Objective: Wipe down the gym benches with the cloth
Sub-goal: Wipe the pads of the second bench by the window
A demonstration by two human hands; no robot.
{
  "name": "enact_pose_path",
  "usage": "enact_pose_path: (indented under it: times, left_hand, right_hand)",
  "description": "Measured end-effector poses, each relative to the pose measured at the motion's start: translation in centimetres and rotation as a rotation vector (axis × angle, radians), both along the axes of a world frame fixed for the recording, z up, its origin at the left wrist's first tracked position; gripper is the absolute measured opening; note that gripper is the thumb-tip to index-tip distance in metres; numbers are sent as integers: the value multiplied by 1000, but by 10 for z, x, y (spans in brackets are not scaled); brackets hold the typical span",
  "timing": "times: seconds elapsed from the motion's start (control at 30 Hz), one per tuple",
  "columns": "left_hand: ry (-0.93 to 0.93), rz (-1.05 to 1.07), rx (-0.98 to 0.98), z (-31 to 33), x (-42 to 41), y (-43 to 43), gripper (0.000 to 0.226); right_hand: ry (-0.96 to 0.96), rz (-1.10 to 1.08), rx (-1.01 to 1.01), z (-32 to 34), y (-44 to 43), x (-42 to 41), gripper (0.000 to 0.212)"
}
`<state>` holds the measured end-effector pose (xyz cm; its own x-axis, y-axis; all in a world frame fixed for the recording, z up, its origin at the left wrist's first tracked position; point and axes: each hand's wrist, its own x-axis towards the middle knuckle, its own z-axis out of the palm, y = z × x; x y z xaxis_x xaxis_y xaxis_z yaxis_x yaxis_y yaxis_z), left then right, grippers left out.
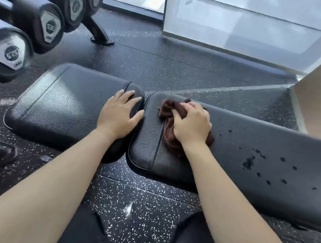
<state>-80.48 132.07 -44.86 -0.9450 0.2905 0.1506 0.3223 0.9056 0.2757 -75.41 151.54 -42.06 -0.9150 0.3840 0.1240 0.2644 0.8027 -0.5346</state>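
Two black pads of pebbled, leather-like vinyl lie end to end with a narrow gap between them. The left pad (pixel 64 106) is short and rounded at its corners, with a stitched seam running along it. The right pad (pixel 255 162) is long, with a raised seam near its rounded end, and carries a scatter of dark wet drops (pixel 250 163) well to the right of the hands.

The cloth (pixel 171 121) is dark brown, soft and crumpled into loose folds. It lies on the right pad near the end by the gap, partly over the seam, with a bunched edge showing beyond the fingers and a tail trailing toward the wrist.

The right hand (pixel 191 123) presses down on the cloth, knuckles up, fingers curled into the fabric so the grip is closed on it. The forearm reaches in straight from below. The left hand (pixel 119 114) lies flat and open on the end of the left pad, fingers spread, their tips at the rounded edge beside the gap, holding nothing.

The floor (pixel 142 221) is black rubber flecked with white. Hexagonal black dumbbells (pixel 48 26) with pale end labels sit on a rack at upper left.
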Motion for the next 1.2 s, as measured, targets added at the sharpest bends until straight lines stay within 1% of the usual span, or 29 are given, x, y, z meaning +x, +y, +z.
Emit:
enact_pose_path:
  times: [0.07,0.13,0.3,0.4,0.47,0.53,0.57,0.63,0.73,0.8,0.87,1.03,1.1,1.2]
  left_hand:
    - [20,-4,4,-3,-1,1,52]
    - [26,-5,3,-3,-2,0,53]
    - [-1,-16,-58,-1,0,1,59]
    - [-28,6,-90,3,6,7,57]
    - [-46,-24,10,8,13,23,53]
    - [-81,-132,117,11,22,49,52]
    - [-94,-163,137,10,28,62,52]
    - [-58,-131,112,4,38,82,50]
    - [17,-74,83,-4,37,86,49]
    - [29,-84,90,-6,34,85,49]
    - [38,-99,77,-6,36,89,49]
    - [66,-81,78,-8,34,84,49]
    - [68,-80,85,-8,34,85,49]
    - [49,-75,97,-6,35,87,48]
  right_hand:
    - [-1,-30,-20,2,7,-19,29]
    - [9,-12,-46,2,8,-15,30]
    - [14,17,-28,0,16,55,30]
    - [65,-7,-16,-6,26,92,28]
    - [70,-50,4,-8,32,87,27]
    - [45,-109,5,-7,36,64,28]
    - [34,-139,-1,-6,40,50,29]
    - [13,-179,-5,-4,50,24,30]
    - [-16,-171,-4,0,63,1,32]
    - [-25,-142,-13,3,64,7,33]
    - [-9,-112,-32,3,66,31,32]
    - [113,-103,6,-10,60,111,26]
    - [116,-129,15,-12,64,109,25]
    - [43,-165,14,-4,76,73,29]
